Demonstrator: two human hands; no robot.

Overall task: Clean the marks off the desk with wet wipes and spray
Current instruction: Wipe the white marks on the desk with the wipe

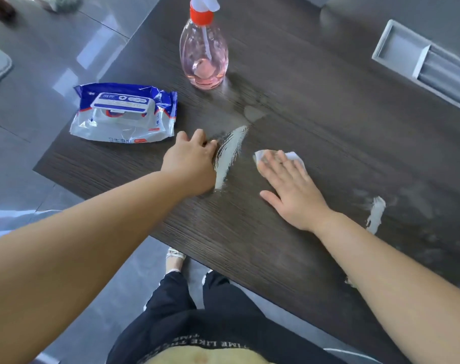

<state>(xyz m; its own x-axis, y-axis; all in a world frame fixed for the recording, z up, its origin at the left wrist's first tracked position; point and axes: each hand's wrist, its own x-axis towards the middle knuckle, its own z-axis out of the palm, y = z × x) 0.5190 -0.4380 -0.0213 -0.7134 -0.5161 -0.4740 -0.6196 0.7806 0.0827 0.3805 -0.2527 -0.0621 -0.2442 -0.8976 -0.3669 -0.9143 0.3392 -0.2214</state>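
Observation:
A white smeared mark (228, 153) runs across the dark wood desk (315, 101) in the middle. My left hand (192, 161) rests on the desk just left of the mark, fingers curled, holding nothing I can see. To the right of the mark, my right hand (289, 185) lies flat with straight fingers, pressing a white wet wipe (293, 156) onto the desk. A second white mark (376, 214) sits further right, beside my right forearm. The pink spray bottle (203, 56) with an orange collar stands upright at the back. A blue-and-white wet wipes pack (126, 112) lies at the left.
A grey recessed cable tray (418, 56) is set into the desk at the back right. A damp patch (252, 111) spreads in front of the bottle. The desk's front edge runs diagonally past my legs, with grey tiled floor (39, 74) to the left.

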